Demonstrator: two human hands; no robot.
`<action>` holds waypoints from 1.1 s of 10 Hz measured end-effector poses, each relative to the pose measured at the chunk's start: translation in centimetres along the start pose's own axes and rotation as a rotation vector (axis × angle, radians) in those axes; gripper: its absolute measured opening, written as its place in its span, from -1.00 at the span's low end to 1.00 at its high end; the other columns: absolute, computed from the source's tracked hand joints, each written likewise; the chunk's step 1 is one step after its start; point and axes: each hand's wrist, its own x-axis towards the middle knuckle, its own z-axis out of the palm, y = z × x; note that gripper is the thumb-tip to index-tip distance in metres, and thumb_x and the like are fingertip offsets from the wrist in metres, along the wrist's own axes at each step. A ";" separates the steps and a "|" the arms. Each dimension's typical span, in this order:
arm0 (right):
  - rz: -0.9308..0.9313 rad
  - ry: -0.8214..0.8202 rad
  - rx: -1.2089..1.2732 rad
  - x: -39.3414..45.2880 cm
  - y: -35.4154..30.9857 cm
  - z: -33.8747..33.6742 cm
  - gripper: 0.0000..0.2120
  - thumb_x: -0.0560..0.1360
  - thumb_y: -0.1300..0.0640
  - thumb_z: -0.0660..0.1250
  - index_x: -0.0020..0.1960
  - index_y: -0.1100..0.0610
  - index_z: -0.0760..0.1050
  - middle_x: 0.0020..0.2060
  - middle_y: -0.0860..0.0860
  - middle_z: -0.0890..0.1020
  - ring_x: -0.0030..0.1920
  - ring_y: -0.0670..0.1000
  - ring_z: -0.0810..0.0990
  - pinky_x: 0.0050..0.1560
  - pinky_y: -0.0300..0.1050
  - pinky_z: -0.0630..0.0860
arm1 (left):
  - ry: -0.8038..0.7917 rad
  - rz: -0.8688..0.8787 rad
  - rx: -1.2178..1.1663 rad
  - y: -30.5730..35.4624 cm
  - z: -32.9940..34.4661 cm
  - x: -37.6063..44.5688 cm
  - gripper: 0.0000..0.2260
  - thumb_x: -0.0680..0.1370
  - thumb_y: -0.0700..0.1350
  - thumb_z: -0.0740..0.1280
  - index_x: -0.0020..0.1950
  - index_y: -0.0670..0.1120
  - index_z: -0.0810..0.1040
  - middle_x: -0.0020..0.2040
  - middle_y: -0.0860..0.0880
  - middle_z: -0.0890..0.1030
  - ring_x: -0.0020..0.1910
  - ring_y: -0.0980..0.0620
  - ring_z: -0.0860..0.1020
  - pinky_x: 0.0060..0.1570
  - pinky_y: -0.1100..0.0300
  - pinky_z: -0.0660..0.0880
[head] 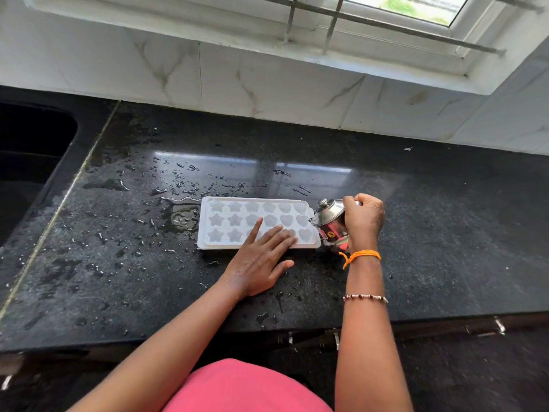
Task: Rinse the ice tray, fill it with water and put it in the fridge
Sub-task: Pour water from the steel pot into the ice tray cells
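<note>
Ice tray (234, 221) flat on wet black granite counter (416, 218), long axis left to right, roughly parallel to the counter's front edge and the tiled wall (267, 84) behind. Open moulds facing up. White, translucent plastic, three rows of six cavities: stars in the left columns, hearts to the right, rounder shapes between. Small tab at the top right corner. Whether the cavities hold water: cannot tell.

Left hand (261, 263) flat, fingers straight and spread, fingertips pressing on the tray's near right part, palm over the counter just in front of it. Right hand (364, 218) wrapped round a small lidded steel pot (328, 218), tilted toward the tray so its knobbed lid leans over the tray's right end; yellow sticker marked 3 on its side. Orange thread (361, 255) and beaded bracelet (365, 297) on the right wrist and forearm.

Water drops and a puddle (184, 217) on the counter just left of the tray. Dark sink (32, 144) at far left, well apart. Barred window (386, 13) above the wall.
</note>
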 end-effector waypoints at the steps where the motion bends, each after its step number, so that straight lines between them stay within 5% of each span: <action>1: -0.006 0.002 0.001 -0.1 -0.1 -0.1 -0.66 0.36 0.27 0.24 -0.54 0.11 0.22 -0.57 0.00 0.23 -0.47 -0.01 0.20 -0.43 -0.14 0.17 | 0.005 0.002 0.001 0.0 0.0 0.0 -0.54 0.59 0.12 0.04 0.36 -0.09 0.43 0.30 -0.02 0.51 0.38 -0.04 0.38 0.42 -0.12 -0.04; 6: 0.013 0.005 0.035 0.1 0.1 -0.1 -0.68 0.35 0.27 0.24 -0.52 0.11 0.23 -0.56 -0.01 0.23 -0.46 -0.02 0.21 -0.41 -0.14 0.17 | -0.013 0.002 0.011 0.1 -0.2 0.0 -0.53 0.59 0.13 0.03 0.37 -0.09 0.42 0.31 -0.02 0.50 0.39 -0.04 0.37 0.41 -0.13 -0.03; 11: 0.191 -0.047 0.523 0.3 0.0 -0.2 -0.58 0.35 0.37 0.23 -0.54 0.07 0.13 -0.65 -0.16 0.14 -0.53 -0.11 0.12 -0.52 -0.29 0.08 | 0.065 -0.086 0.081 0.4 -0.5 -0.1 -0.52 0.56 0.14 0.08 0.32 -0.10 0.48 0.23 -0.04 0.54 0.25 -0.09 0.47 0.40 -0.20 0.03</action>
